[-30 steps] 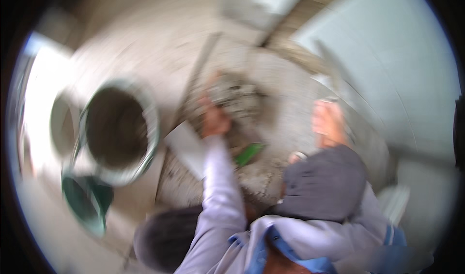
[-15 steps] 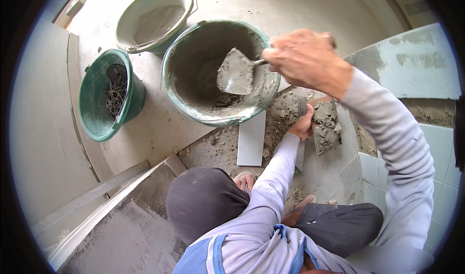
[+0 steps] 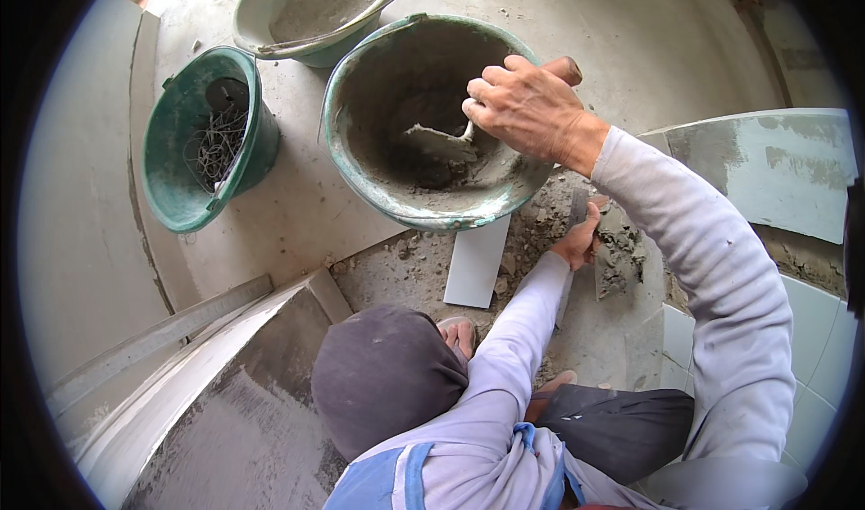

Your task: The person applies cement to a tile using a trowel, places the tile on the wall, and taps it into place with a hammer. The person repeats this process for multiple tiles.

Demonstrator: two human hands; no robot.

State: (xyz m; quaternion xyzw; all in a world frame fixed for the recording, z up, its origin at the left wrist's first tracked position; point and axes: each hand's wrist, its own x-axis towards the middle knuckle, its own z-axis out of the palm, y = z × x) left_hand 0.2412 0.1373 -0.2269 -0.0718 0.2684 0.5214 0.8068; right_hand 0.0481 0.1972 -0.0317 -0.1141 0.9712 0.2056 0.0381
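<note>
My right hand (image 3: 533,112) is closed around the handle of a trowel (image 3: 441,142). Its blade is tilted down inside a large green bucket (image 3: 339,150), whose inner wall is smeared with grey mortar (image 3: 432,175). Lower right of the bucket, my left hand (image 3: 579,242) grips the edge of a tile (image 3: 602,280). Wet mortar (image 3: 620,250) lies in lumps over the tile's face. The fingers beneath the tile are hidden.
A white tile (image 3: 476,265) lies on rubble by the bucket. To the left stand a green bucket (image 3: 158,172) with tangled wire and a pale bucket (image 3: 245,23) of grey powder. Tiled wall (image 3: 815,330) rises at right; a mortar-smeared slab (image 3: 243,429) sits lower left.
The trowel has dropped deeper into the bucket and its blade has tipped over. My right hand has shifted left and turned. The left hand still holds the tile.
</note>
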